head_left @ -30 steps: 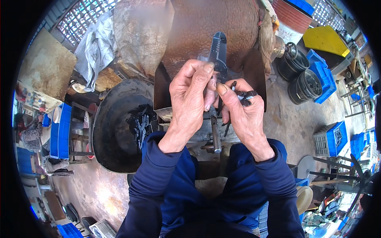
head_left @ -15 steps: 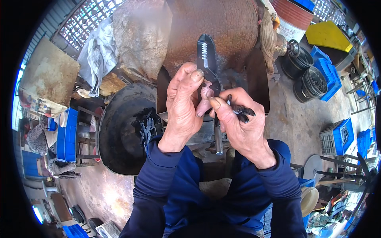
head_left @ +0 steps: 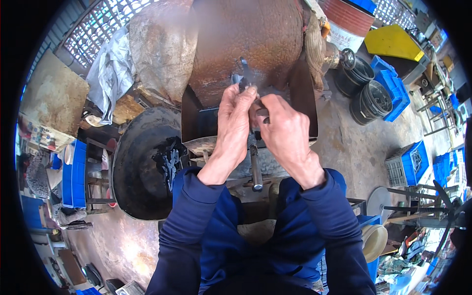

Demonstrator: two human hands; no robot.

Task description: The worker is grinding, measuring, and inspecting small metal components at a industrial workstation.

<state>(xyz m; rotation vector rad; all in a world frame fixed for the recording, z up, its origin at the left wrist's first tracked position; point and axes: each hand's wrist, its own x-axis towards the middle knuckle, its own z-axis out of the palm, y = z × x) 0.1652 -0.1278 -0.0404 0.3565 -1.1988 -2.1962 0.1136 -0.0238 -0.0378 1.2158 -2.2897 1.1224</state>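
Note:
My left hand [head_left: 233,123] is closed on a dark metal blade piece [head_left: 244,69], which points away from me and is blurred at its far end. Pressed close beside it, my right hand [head_left: 285,125] has its fingers curled in. A small dark piece [head_left: 262,116] shows between the right fingers; whatever else they hold is hidden. Both hands are over an open metal trough [head_left: 300,101], in front of a large brown rounded surface [head_left: 246,37]. Below the hands a round metal bar [head_left: 255,172] sticks out toward me.
A wide black basin [head_left: 135,162] with dark metal strips [head_left: 172,160] in it stands left of my knees. Black buckets [head_left: 371,103] and blue crates [head_left: 393,98] stand at the right. Sackcloth [head_left: 164,54] hangs left of the brown surface.
The hands have moved forward and come together. The blade piece now sits farther out and is tilted differently. The right fingers have turned inward, covering most of the small dark pieces.

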